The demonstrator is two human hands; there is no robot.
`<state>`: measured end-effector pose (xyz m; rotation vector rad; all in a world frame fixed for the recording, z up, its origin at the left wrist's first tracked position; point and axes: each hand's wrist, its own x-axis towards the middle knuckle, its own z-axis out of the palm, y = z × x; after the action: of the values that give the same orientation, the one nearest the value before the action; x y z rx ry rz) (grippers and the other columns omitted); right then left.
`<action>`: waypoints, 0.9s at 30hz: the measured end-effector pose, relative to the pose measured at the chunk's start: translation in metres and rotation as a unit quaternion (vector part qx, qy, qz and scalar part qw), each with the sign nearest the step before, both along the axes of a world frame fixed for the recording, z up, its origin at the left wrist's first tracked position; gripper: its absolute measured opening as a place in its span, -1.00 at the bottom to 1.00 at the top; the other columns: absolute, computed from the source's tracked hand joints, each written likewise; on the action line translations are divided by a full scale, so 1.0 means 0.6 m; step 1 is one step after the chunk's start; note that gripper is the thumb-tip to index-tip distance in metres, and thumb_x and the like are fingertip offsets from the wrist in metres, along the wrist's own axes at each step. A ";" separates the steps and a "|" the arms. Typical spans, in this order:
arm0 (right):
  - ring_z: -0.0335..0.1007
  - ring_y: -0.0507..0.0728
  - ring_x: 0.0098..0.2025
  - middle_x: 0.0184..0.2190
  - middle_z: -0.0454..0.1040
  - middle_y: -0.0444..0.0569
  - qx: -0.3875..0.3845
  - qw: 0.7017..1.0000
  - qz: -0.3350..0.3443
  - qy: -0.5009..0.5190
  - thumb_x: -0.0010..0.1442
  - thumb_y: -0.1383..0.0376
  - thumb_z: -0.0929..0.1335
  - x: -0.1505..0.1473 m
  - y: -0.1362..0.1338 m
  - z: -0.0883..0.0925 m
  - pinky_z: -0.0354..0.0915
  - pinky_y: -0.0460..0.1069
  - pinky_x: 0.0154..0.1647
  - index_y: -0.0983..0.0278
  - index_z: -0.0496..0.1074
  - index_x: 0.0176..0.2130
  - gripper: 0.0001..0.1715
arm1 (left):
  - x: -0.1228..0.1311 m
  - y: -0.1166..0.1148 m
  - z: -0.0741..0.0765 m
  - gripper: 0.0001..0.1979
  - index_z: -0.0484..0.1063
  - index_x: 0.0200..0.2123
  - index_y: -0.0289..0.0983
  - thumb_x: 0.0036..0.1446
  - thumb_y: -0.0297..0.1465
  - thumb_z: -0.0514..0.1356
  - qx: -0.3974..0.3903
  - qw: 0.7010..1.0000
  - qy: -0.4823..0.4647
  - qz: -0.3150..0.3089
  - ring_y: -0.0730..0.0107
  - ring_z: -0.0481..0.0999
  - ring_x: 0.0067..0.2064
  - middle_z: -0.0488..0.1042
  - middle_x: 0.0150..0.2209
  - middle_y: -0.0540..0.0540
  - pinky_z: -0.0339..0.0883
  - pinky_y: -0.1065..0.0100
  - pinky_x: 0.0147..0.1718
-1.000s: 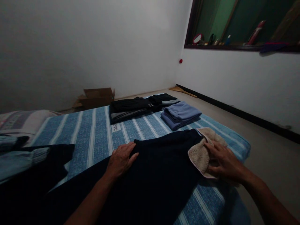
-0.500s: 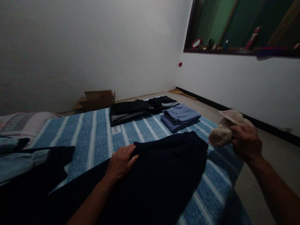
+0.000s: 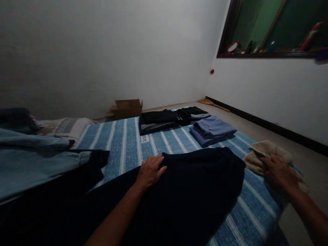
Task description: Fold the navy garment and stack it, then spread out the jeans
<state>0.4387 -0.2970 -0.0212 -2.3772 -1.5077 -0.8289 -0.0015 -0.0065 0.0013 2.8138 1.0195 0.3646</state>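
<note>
Resting left hand (image 3: 150,171): I read it palm-down on the edge of the dark garment (image 3: 194,194). The grip is slack, with the fingers laid out flat, the thumb apart and nothing pinched.
Right hand (image 3: 278,171): palm-down on top of the beige cloth (image 3: 258,155), with the fingers bent over the fabric. I cannot tell from here whether the grip has closed on it or merely lies there.
Dark garment: spread flat on the bed (image 3: 123,136). It lies under the left grip and runs from there toward the right grip. Its corner on that side ends near the beige cloth, apart from it as far as I can see.
Beige cloth: bunched and fleecy, at the bed's edge, under and just beyond the right grip. The hand hides part of it.
Bed: blue with pale stripes, carrying all that both grips touch.
Folded blue garment (image 3: 212,130): beyond both grips, roughly between them and well apart from either.
Folded black clothes (image 3: 166,121): beyond the left grip, just beside the blue garment.
Denim heap (image 3: 33,160): to the outer side of the left grip, well apart from it.
Cardboard box (image 3: 126,107): far beyond the left grip, past the bed and against the wall.
Window ledge (image 3: 269,54): high above the right grip. The objects on it are too small to identify.
</note>
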 end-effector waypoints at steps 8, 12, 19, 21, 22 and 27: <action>0.43 0.33 -0.16 -0.21 0.48 0.15 0.059 0.994 0.092 0.012 0.10 0.34 0.20 -0.117 0.059 0.048 0.34 0.17 -0.23 0.19 0.34 -0.12 -0.68 | -0.001 -0.007 0.000 -0.58 0.28 0.11 -0.23 0.21 -0.24 0.06 -0.017 1.000 -0.005 -0.007 0.09 0.29 0.11 0.32 0.15 -0.16 0.18 0.07 0.03; 0.45 0.28 -0.13 -0.19 0.50 0.16 0.109 0.974 0.199 0.026 0.20 0.33 0.19 -0.232 0.114 0.071 0.35 0.18 -0.09 0.30 0.39 -0.14 -0.72 | -0.002 -0.011 0.002 -0.58 0.25 0.12 -0.19 0.21 -0.22 0.05 -0.021 1.000 0.000 -0.005 0.09 0.29 0.11 0.31 0.16 -0.14 0.18 0.05 0.03; 0.41 0.23 0.00 -0.07 0.49 0.13 0.067 0.933 0.341 0.090 0.25 0.31 0.19 -0.406 0.185 0.059 0.37 0.15 -0.01 0.28 0.40 -0.10 -0.71 | 0.008 -0.034 0.009 -0.58 0.27 0.08 -0.26 0.21 -0.20 0.06 -0.036 0.999 0.039 -0.004 0.07 0.31 0.10 0.31 0.15 -0.19 0.18 0.05 0.04; 0.42 0.27 -0.01 -0.06 0.48 0.15 0.054 0.922 0.367 0.111 0.25 0.25 0.19 -0.430 0.192 0.048 0.39 0.18 -0.05 0.27 0.40 -0.09 -0.68 | 0.006 -0.045 0.015 -0.54 0.25 0.10 -0.30 0.19 -0.21 0.10 -0.043 0.998 0.053 -0.007 0.09 0.28 0.14 0.27 0.18 -0.23 0.17 0.09 0.07; 0.43 0.29 -0.02 -0.06 0.48 0.16 0.051 0.915 0.383 0.119 0.25 0.22 0.18 -0.437 0.195 0.043 0.41 0.19 -0.09 0.27 0.41 -0.08 -0.66 | 0.002 -0.051 0.018 -0.53 0.23 0.11 -0.31 0.19 -0.22 0.11 -0.044 0.997 0.057 -0.012 0.13 0.25 0.17 0.23 0.21 -0.24 0.15 0.14 0.09; 0.50 0.31 -0.16 -0.11 0.51 0.11 0.066 0.872 0.469 0.124 0.24 0.14 0.16 -0.464 0.205 0.025 0.46 0.17 -0.31 0.16 0.40 -0.06 -0.62 | -0.063 -0.097 0.046 -0.56 0.26 0.08 -0.32 0.19 -0.23 0.10 -0.058 0.995 0.074 -0.028 0.17 0.19 0.23 0.19 0.23 -0.26 0.14 0.21 0.11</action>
<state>0.1606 -0.1738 -0.0062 -1.2772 -2.0636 -0.3401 -0.0391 -0.0645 0.0287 2.7914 0.9534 0.0896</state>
